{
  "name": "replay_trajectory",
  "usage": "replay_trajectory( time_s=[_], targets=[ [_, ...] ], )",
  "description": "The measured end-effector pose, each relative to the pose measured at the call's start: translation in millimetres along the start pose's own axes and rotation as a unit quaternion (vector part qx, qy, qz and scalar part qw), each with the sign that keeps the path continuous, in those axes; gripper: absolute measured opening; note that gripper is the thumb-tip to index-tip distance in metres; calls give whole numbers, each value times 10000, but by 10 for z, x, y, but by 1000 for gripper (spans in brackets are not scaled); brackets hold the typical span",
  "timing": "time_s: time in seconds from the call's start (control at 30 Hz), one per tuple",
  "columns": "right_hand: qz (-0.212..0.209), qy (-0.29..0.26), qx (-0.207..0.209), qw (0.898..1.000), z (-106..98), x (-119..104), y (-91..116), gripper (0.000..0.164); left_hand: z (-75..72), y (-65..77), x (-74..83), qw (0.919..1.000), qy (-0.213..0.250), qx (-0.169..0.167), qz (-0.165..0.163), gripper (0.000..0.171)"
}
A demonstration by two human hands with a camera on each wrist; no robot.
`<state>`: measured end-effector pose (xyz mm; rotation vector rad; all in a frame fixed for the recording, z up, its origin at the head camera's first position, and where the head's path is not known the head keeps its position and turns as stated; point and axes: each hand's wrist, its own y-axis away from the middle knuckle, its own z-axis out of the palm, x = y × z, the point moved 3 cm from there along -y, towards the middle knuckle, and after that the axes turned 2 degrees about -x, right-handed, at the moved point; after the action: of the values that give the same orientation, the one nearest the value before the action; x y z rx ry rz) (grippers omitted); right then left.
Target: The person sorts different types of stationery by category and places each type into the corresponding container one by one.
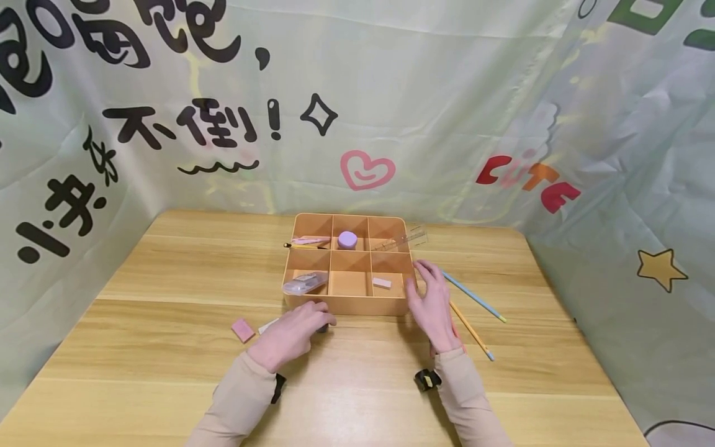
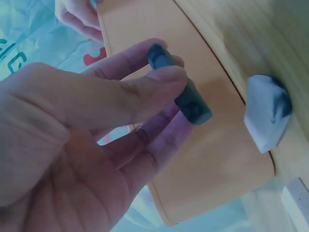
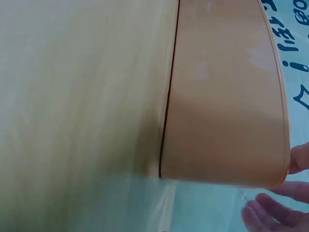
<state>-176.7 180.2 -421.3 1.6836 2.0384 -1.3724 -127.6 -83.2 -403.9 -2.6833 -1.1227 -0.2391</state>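
An orange organizer box [image 1: 350, 305] with several compartments stands on the table. My left hand [image 1: 293, 332] is just in front of its front wall. It pinches a small dark block [image 2: 193, 104] between thumb and fingers, as the left wrist view shows; cannot tell its kind. My right hand [image 1: 431, 304] holds the box's right front corner, thumb by the rim and fingers along the side. In the box lie a purple round lid [image 1: 347, 240], a clear ruler [image 1: 401, 239], a pale pink eraser [image 1: 382, 283] and a transparent packet [image 1: 305, 283].
Left of my left hand lies a pink eraser [image 1: 242, 330], with a white piece [image 1: 267, 326] beside it. A blue pencil [image 1: 475, 296] and a yellow pencil [image 1: 472, 331] lie right of the box. Printed cloth [image 1: 436, 93] encloses the table's back and sides.
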Motion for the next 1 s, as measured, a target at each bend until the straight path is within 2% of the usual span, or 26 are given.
replay_trajectory(
  time_s=[0.07,0.17,0.37,0.6,0.67,0.77,0.9,1.0],
  targets=[
    [270,96,-150,9995,-22,23,-5,38,-11,12,4,9999,104,7,86,49],
    [374,314,-296,9984,-37,51,-9,37,-31,33,14,9995,175,79,241,50],
    [122,608,-296,9976,-40,84,-9,29,-76,44,52,9971,360,315,593,46],
    [-5,653,-271,9975,-14,85,-16,24,-140,12,105,9909,528,771,964,38],
    [-43,660,-243,9975,-5,81,-17,25,-185,-14,136,9907,593,803,930,37],
    [-50,633,-219,9977,0,75,-14,26,-279,-79,191,9919,553,899,710,39],
    [17,559,-206,9982,-7,80,-12,27,-439,-226,276,9941,229,999,349,43],
    [45,562,-196,9982,-14,93,-13,27,-555,-360,352,9955,-104,874,356,43]
  ],
)
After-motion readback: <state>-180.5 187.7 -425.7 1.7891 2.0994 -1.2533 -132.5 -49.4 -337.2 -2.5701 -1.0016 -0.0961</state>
